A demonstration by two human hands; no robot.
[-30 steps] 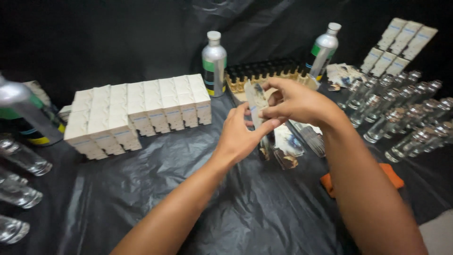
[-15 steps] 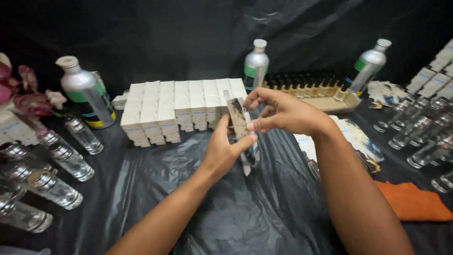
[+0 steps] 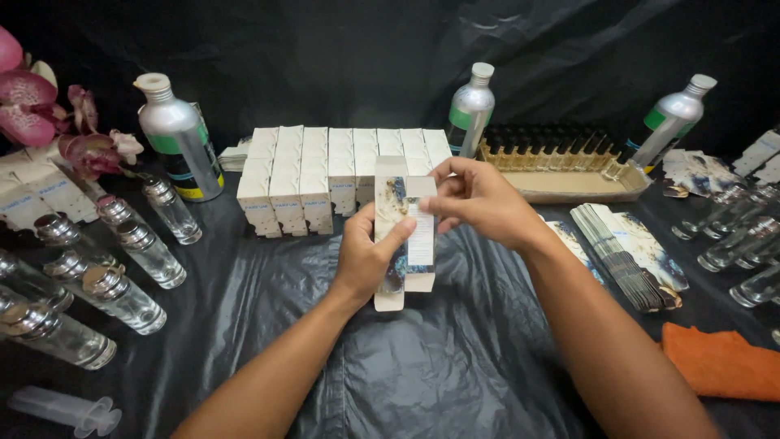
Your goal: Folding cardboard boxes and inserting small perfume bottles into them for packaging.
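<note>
I see my left hand wrapped around the lower half of a tall carton, thumb pressed across its printed front, so the box's left side is hidden behind my palm. My right hand pinches the carton's top end, fingers curled over the upper flap; I cannot tell whether that flap is tucked in or loose, since the fingers cover it. The carton stands upright above the black plastic sheet, in the middle of the view, its open bottom flaps showing.

Just behind it sits a block of white boxes, partly blocked by the carton. To the right lies a fan of flat carton blanks, and beyond them a tray of small dark-capped bottles, too small to read clearly. Three silver cans stand along the back. Glass bottles lie at left, more are cut off at the right edge. An orange cloth and a clear syringe sit near the bottom corners.
</note>
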